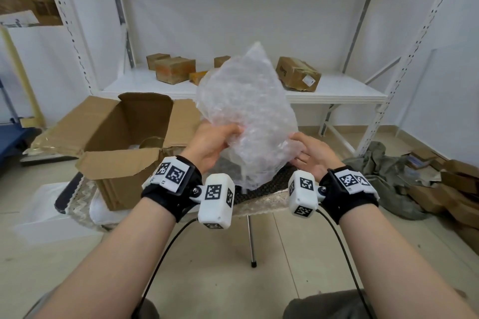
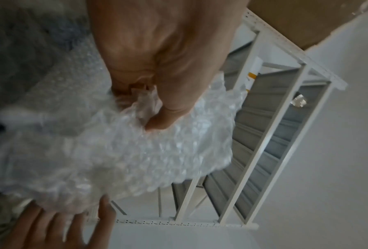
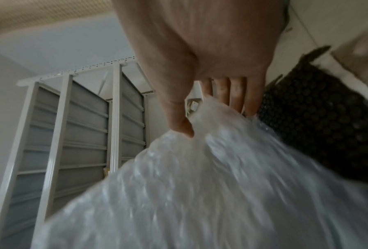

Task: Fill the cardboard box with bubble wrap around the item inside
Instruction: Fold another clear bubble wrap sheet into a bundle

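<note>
A crumpled sheet of clear bubble wrap point(image 1: 246, 111) stands upright in mid-air between my hands. My left hand point(image 1: 228, 137) grips its left edge, and in the left wrist view the thumb and fingers pinch a fold of the bubble wrap point(image 2: 149, 151). My right hand point(image 1: 300, 147) lies against the sheet's right side with straight fingers point(image 3: 236, 94) behind it and the thumb touching its edge. The open cardboard box point(image 1: 124, 142) sits to the left on a seat, flaps up. A clear rounded item point(image 1: 151, 141) shows inside it.
The box rests on a dark mesh seat point(image 1: 259, 189) with a metal leg. Behind is a white shelf point(image 1: 337, 90) with several small cardboard boxes point(image 1: 173, 70). An olive cloth point(image 1: 383, 171) and flattened cardboard point(image 1: 440, 184) lie on the floor at right.
</note>
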{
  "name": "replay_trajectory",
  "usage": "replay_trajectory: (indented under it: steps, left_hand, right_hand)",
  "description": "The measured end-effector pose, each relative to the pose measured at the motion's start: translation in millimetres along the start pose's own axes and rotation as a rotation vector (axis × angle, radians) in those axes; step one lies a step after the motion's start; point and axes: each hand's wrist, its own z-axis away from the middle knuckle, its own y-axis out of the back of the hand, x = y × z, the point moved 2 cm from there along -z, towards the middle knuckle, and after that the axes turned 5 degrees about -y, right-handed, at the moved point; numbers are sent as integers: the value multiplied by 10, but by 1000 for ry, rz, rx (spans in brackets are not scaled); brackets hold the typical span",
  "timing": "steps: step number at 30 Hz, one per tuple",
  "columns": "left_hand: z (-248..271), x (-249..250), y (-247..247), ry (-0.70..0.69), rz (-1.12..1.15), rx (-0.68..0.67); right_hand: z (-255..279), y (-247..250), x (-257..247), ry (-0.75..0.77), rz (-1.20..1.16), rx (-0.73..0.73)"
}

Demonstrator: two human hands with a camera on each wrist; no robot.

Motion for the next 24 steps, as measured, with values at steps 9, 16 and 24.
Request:
replay_trajectory:
  steps: [9,16,24]
  left_hand:
    - [80,4,-41,-61,-171,-97]
    - [118,-16,-83,-42,-60,-194]
    - [90,-68,-59,2,0,-231]
  right_hand:
    - [346,-48,-170,124,108,-453]
    - [250,-112,-97,158,146,-358]
    - [219,-129,-53,153,99,-378]
